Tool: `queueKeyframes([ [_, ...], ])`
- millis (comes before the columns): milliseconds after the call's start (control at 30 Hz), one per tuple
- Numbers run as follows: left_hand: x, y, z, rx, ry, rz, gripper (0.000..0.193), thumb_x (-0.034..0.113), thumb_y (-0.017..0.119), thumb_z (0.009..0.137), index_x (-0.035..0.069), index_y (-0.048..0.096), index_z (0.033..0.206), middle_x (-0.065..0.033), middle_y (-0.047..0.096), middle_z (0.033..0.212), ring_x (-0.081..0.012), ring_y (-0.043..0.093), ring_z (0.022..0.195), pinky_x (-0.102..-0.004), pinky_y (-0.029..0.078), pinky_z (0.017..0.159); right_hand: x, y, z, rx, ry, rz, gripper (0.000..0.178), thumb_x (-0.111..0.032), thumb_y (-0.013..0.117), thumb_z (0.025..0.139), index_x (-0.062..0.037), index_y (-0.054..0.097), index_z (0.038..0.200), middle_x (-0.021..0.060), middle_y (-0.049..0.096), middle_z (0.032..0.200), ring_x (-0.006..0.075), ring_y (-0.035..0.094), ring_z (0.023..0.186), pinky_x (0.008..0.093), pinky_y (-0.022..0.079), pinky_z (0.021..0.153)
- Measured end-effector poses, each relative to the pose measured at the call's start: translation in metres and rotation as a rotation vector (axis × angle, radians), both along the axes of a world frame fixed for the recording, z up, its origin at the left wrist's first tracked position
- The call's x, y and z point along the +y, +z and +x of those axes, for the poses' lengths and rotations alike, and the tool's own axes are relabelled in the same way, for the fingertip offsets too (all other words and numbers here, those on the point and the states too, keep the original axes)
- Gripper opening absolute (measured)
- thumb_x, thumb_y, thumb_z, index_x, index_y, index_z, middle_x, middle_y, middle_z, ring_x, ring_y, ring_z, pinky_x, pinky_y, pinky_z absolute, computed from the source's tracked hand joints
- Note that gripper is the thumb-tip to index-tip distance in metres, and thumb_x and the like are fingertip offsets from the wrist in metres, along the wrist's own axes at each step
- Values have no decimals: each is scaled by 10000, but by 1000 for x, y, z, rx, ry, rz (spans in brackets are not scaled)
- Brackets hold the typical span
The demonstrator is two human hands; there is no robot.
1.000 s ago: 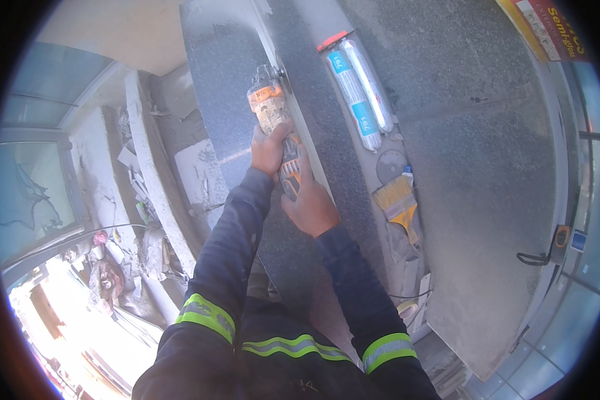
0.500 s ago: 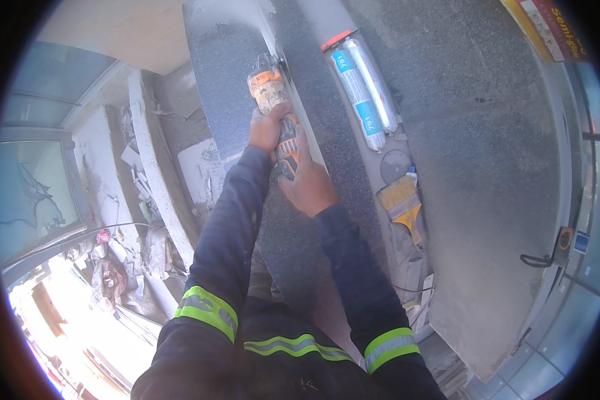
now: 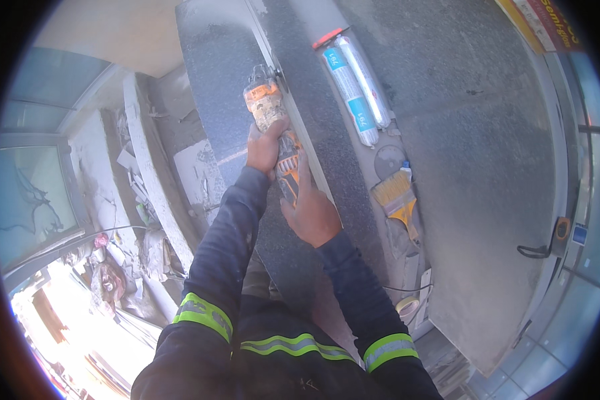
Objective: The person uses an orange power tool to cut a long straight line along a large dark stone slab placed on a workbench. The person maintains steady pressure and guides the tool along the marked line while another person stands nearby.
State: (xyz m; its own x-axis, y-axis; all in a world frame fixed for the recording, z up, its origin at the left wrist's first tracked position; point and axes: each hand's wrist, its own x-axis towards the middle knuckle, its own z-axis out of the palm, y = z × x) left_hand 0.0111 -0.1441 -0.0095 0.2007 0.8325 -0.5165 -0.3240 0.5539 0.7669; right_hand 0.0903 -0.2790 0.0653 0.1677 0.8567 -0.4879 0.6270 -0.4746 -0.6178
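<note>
An orange and grey angle grinder [image 3: 268, 110], coated in pale dust, rests along a light strip [image 3: 307, 153] on the dark speckled stone slab [image 3: 203, 73]. My left hand [image 3: 265, 147] is wrapped round the middle of its body. Behind it, nearer to me, my right hand [image 3: 313, 215] grips the rear handle, with the index finger stretched along the side. The grinder's head points away from me, its disc edge at the strip; most of the disc is hidden. White dust lies on the slab beyond the head.
Right of the grinder lie two sealant tubes [image 3: 357, 93], a red-edged tool [image 3: 329, 38], a grey disc [image 3: 389, 162] and a yellow-handled brush [image 3: 400, 200]. A tape roll [image 3: 407, 307] sits near my right sleeve. A tape measure [image 3: 561, 230] is at far right. Rubble [image 3: 137, 267] fills the left.
The grinder and both hands have come slightly toward me along the light strip. The view has shifted a little, and the tape roll by my right sleeve shows more fully.
</note>
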Motion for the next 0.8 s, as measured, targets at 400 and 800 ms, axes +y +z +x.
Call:
queueKeyframes([
  [400, -9, -10, -2, 24, -7, 19, 432, 196, 674, 1010, -40, 528, 1340, -130, 679, 1093, -210, 728, 881, -371, 633, 754, -11, 0, 0, 28, -23, 18, 1075, -196, 746, 910, -29, 44, 1706, 367, 717, 1071, 537, 723, 910, 582, 581, 809],
  [800, -25, 3, -5, -15, -37, -14, 577, 199, 756, 954, -44, 490, 1405, -168, 663, 1227, -246, 708, 1043, -393, 601, 880, -27, 3, 0, 39, -35, 12, 1069, -195, 744, 905, -33, 56, 1707, 384, 689, 1183, 551, 714, 939, 584, 579, 825],
])
